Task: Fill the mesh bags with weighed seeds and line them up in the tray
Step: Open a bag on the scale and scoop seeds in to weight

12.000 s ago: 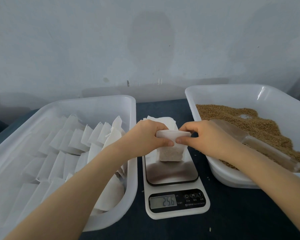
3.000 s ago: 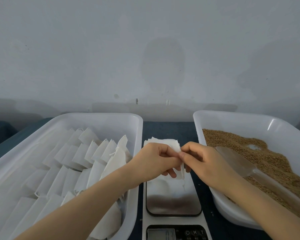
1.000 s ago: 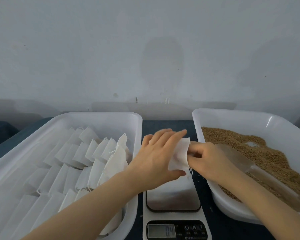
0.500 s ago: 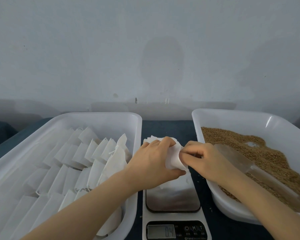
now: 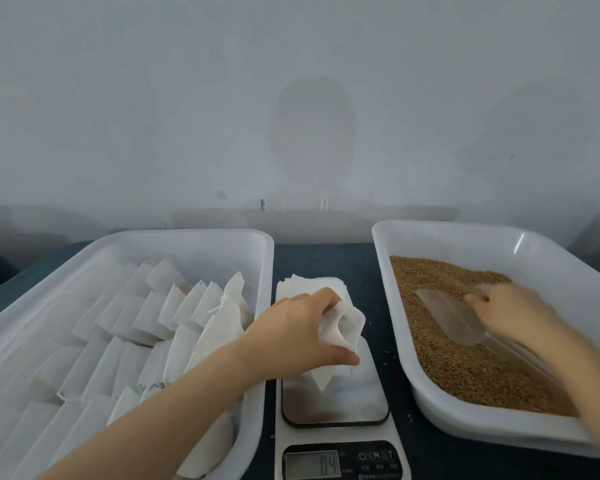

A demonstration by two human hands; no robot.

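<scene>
Dark table (image 5: 326, 261) carries everything. Landmark is the scale (image 5: 336, 403) at centre.
- Bag tray (image 5: 187, 237): just left of the scale, white, packed with slanted rows of bagged packs (image 5: 146, 317).
- Seed tray (image 5: 465, 228): just right of the scale, white, holds loose brown seeds (image 5: 465, 362).
- Left hand (image 5: 291, 337): over the scale's far half, thumb and fingers clenched on 1 mesh bag (image 5: 343, 327). The bag's mouth gapes toward the seed tray and its lower corner hangs over the scale platform. Contact with the platform is unclear.
- Right hand (image 5: 513, 310): right of the scale, on the clear scoop (image 5: 444, 313) lying in the seeds. It is motion-blurred, so I cannot tell if the grasp is closed.
- Spare bag stack (image 5: 309, 284): just behind the scale.
- Display (image 5: 328, 464): on the scale's near edge, reads 04.
</scene>
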